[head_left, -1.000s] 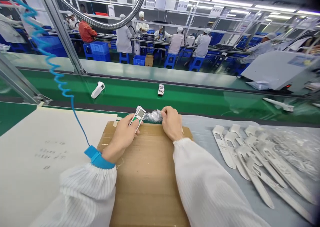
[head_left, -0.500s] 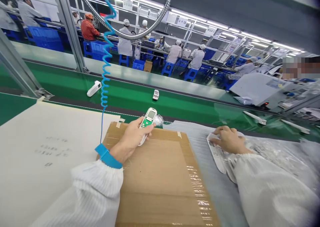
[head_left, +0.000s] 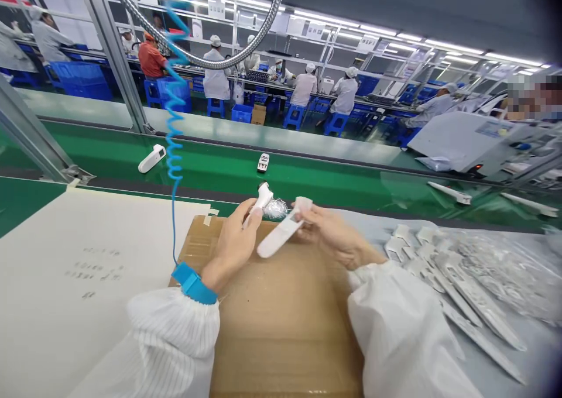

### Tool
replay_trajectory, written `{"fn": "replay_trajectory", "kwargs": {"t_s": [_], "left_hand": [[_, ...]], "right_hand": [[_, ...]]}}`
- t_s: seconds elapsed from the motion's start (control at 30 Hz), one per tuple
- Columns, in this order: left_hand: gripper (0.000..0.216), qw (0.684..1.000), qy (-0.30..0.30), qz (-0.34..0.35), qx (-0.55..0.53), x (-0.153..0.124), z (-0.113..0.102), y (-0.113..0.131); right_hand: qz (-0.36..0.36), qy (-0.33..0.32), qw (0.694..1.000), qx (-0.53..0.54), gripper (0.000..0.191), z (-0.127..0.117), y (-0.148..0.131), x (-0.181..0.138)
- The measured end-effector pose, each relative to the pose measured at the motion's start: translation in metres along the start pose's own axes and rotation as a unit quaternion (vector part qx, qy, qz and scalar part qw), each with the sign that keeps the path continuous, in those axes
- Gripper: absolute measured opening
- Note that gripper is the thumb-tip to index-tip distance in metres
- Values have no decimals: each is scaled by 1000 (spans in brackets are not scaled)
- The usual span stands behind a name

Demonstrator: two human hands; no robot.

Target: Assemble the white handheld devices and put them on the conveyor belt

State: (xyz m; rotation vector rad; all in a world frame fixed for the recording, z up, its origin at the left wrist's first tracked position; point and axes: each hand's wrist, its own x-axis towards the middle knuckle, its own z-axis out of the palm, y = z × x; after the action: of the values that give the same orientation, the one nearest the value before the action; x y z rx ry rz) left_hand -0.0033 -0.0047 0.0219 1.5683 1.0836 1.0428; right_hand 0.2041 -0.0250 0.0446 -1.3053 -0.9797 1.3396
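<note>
Left hand [head_left: 236, 235] is gripping a white gadget [head_left: 264, 196], right hand [head_left: 332, 232] holds a white cover [head_left: 280, 235] (kinda blurry), cardboard [head_left: 285, 322] below both hands.

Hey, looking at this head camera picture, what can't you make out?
All in the head view:
- White handheld device: lower handle hidden by the left hand.
- White plastic cover: upper end partly hidden by the right hand.
- Handwriting on the white sheet: too blurred to read.
- Left sleeve: cut off by the bottom edge.

There's room over cardboard [head_left: 281, 328], but cord [head_left: 174, 167] hangs left
</note>
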Motion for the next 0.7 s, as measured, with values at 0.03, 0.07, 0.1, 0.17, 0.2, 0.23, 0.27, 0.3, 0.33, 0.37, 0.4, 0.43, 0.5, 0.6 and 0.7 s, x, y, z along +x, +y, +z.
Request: {"fn": "replay_trajectory", "kwargs": {"t_s": [0.03,0.07,0.1,0.17,0.2,0.23,0.27,0.3,0.33,0.37,0.4,0.43,0.5,0.6,0.7], "left_hand": [[38,1000,-1,15,21,-1,-1,-1],[38,999,-7,24,45,-1,-2,-1],[37,997,-14,30,66,-2,-3,-1],[37,995,-30,35,87,-3,-4,0],[36,995,-37,35,86,-3,-5,1],[35,995,-44,37,81,-3,-5,1],[34,995,-51,38,75,-3,-5,2],[33,995,-57,39,72,-3,-4,2],[32,995,-65,40,70,-3,-3,3],[31,994,-72,41,69,-4,-1,4],[32,994,-78,45,66,-6,1,4],[33,993,-81,53,65,-8,4,5],[39,989,-87,73,93,-13,12,5],[49,961,-127,70,236,-20,22,7],[56,912,-192,54,360,-21,26,10]], "right_hand": [[1,-36,999,37,32,13,8,1],[-7,-65,996,61,34,22,15,2],[-23,-85,993,74,36,30,20,2],[-62,-92,990,83,39,36,28,2],[-76,-84,990,83,38,35,31,2],[-82,-75,991,79,38,34,33,2],[-81,-68,992,70,37,31,34,1],[-80,-62,993,56,37,29,36,1],[-81,-55,994,39,38,27,36,1],[-88,-49,995,22,39,26,37,0],[-100,-41,994,14,40,26,36,0],[-110,-31,993,17,41,27,36,-1],[-101,-9,993,65,47,33,33,-3],[-30,22,983,182,62,43,30,-4],[9,61,964,258,62,46,31,-3]]}}
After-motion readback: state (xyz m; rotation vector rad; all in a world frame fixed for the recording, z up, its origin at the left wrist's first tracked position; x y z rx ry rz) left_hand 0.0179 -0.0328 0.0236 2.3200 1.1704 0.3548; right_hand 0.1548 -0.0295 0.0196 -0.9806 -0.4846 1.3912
